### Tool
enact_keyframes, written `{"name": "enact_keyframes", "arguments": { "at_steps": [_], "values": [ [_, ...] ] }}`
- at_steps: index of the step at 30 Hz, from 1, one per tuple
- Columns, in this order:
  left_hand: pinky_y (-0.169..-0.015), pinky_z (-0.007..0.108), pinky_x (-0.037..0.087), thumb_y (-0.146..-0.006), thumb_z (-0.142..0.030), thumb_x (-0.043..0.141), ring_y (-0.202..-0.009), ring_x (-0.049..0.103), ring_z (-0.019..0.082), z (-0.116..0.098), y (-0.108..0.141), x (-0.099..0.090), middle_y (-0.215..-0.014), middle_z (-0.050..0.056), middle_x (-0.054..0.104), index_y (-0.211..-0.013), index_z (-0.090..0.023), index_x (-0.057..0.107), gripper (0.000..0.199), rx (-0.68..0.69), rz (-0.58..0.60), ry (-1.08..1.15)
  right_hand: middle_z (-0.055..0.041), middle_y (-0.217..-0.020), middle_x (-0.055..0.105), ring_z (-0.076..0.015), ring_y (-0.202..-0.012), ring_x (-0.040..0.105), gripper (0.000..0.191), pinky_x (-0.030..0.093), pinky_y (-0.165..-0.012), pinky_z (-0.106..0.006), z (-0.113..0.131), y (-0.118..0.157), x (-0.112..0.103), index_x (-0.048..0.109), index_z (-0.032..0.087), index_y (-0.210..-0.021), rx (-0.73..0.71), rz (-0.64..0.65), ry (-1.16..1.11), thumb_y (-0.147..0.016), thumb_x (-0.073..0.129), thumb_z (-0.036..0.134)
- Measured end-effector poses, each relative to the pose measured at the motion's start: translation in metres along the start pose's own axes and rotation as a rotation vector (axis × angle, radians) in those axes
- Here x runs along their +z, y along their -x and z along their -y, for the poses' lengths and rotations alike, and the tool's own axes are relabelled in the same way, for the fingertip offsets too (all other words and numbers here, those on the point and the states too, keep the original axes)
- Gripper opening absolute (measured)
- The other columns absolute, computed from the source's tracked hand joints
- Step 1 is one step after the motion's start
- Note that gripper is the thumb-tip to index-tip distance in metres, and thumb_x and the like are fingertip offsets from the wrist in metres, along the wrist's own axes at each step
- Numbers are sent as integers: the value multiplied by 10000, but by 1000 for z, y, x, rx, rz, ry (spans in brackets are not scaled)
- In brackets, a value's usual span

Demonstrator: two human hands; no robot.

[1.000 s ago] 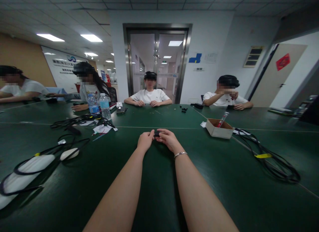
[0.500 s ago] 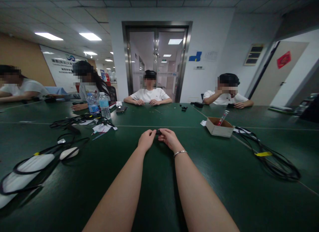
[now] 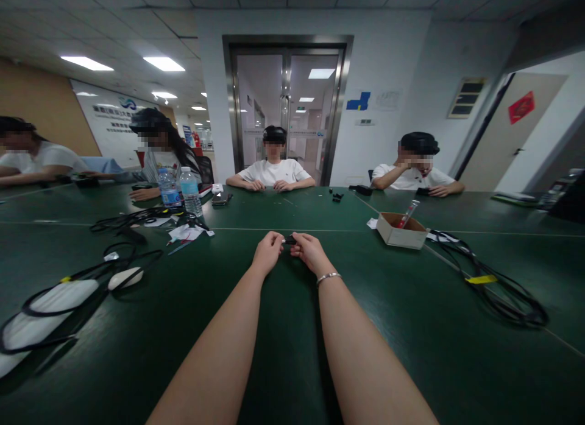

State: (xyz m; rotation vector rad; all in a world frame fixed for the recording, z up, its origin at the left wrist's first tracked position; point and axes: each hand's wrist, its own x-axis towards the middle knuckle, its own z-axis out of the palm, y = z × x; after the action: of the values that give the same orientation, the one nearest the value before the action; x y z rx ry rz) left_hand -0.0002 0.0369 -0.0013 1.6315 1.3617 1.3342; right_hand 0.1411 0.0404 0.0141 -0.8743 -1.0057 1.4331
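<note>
A shiny bit (image 3: 284, 241) now shows at the left end of the small black object (image 3: 290, 240), seemingly newly exposed, while the left hand (image 3: 267, 254) and right hand (image 3: 311, 254) pinch its 2 ends over the tabletop (image 3: 292, 327).

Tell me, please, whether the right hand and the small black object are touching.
Touching: the head view shows the right hand with its fingertips against the small black object, no gap between them.

Hands (image 3: 288, 248) – small dark object (image 3: 289, 240) between fingertips – green table (image 3: 292, 303) below
</note>
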Motion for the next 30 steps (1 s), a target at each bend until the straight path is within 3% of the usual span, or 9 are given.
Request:
{"name": "enact_keyframes", "arguments": {
  "at_steps": [13, 19, 23, 26, 30],
  "values": [
    [-657, 240, 437, -858, -322, 489, -756, 583, 138, 5, -3, 2, -867, 26, 632, -933, -210, 585, 166, 17, -52, 19, 0, -522, 516, -95, -439, 497, 153, 493, -416, -187, -2, -2, 0, 581, 105, -741, 0, 3, -23, -817, 686, 188],
    [-608, 251, 416, -899, -388, 400, -624, 556, 135, 2, -1, 0, -707, 10, 611, -911, -202, 586, 262, -34, -32, -4, -14, -538, 532, -104, -454, 517, 144, 497, -423, -190, 0, -1, 0, 582, 104, -746, 2, -7, -13, -832, 671, 177],
    [-644, 245, 424, -871, -330, 468, -705, 575, 139, 6, -4, 1, -786, 22, 627, -933, -201, 588, 187, 24, -64, -15, -10, -534, 526, -104, -458, 521, 124, 503, -434, -191, 1, 0, 1, 585, 98, -760, 5, -1, -5, -851, 644, 159],
    [-630, 239, 417, -874, -330, 458, -730, 578, 141, 8, -5, 1, -841, 24, 633, -959, -214, 585, 193, -17, -67, -15, -6, -531, 523, -102, -459, 519, 124, 506, -437, -190, 1, 1, 0, 584, 99, -761, 3, 2, -5, -859, 632, 157],
    [-600, 248, 406, -912, -414, 364, -675, 564, 149, 4, -2, 0, -753, 19, 613, -968, -215, 577, 296, -58, -57, -36, -15, -556, 537, -107, -471, 532, 139, 506, -439, -190, 1, 1, 0, 585, 103, -757, -3, 5, -6, -839, 666, 181]
  ]
}}
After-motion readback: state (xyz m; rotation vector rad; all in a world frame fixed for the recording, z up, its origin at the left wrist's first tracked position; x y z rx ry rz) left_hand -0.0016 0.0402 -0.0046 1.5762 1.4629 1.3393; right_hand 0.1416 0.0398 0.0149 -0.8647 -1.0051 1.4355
